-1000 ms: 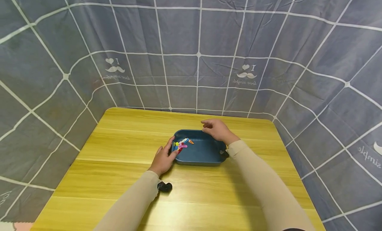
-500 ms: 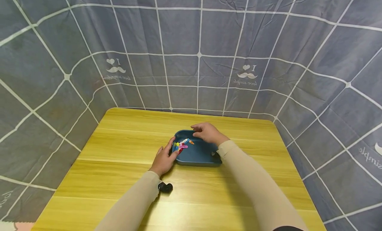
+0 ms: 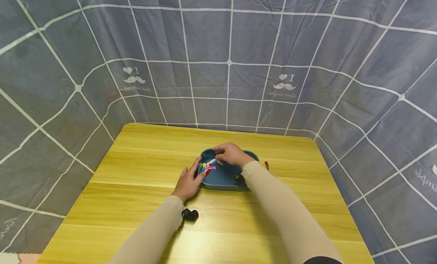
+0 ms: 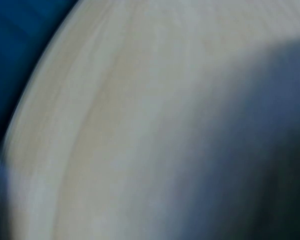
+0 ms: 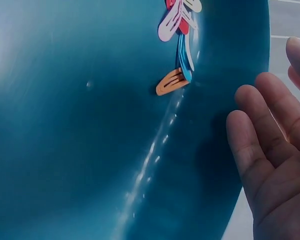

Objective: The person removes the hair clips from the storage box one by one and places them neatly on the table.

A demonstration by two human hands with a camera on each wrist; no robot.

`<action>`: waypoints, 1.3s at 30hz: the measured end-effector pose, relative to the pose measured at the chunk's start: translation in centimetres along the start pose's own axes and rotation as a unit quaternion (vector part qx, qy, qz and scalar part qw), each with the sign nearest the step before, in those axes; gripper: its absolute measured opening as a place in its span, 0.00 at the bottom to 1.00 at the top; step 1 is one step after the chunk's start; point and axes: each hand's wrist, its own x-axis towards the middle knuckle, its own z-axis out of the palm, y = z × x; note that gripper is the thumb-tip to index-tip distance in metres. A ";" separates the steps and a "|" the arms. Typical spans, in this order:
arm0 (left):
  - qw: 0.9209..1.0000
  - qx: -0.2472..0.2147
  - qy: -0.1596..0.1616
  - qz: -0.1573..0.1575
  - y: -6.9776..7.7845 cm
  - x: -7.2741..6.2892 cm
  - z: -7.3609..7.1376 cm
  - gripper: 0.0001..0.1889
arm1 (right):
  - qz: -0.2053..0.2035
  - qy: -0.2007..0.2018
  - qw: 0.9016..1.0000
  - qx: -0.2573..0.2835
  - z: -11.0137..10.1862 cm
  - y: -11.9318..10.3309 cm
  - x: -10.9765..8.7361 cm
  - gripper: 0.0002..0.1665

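A dark blue tray (image 3: pixel 222 182) stands on the wooden table. My left hand (image 3: pixel 187 183) holds its left side, thumb over the rim and fingers along the outside; the left wrist view catches only a blurred part of the tray. Several colourful snap hair clips (image 3: pixel 209 167) lie piled at the tray's left end. At the edge of the pile lies an orange hair clip (image 5: pixel 171 82), next to a blue hair clip (image 5: pixel 181 55). Over the tray's far part hovers my right hand (image 3: pixel 231 154), fingers loosely extended toward the clips, holding nothing.
A red hair clip (image 3: pixel 266 165) lies on the wooden table (image 3: pixel 150 154) right of the tray. A grey grid-patterned curtain (image 3: pixel 211 78) hangs behind and along both sides. A black wrist camera (image 3: pixel 190 214) sticks out of the left sleeve.
My right hand has moved left across the tray toward the hair clips, uncovering the tray's right end and the red clip on the table. The left hand stays on the tray.
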 end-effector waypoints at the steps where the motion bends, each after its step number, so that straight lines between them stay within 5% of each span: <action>1: 1.000 -0.001 0.001 0.002 0.0 0.0 0.0 0.36 | 0.002 -0.002 1.000 0.000 0.1 0.0 0.1 0.25; 14: 0.999 0.005 0.012 0.031 -0.1 -0.2 0.1 0.37 | 0.008 -0.024 1.000 0.005 1.6 0.0 1.5 0.23; 39: 1.000 0.005 0.007 0.024 -0.2 0.0 0.0 0.36 | -0.008 -0.084 0.994 -0.075 3.9 0.2 3.1 0.24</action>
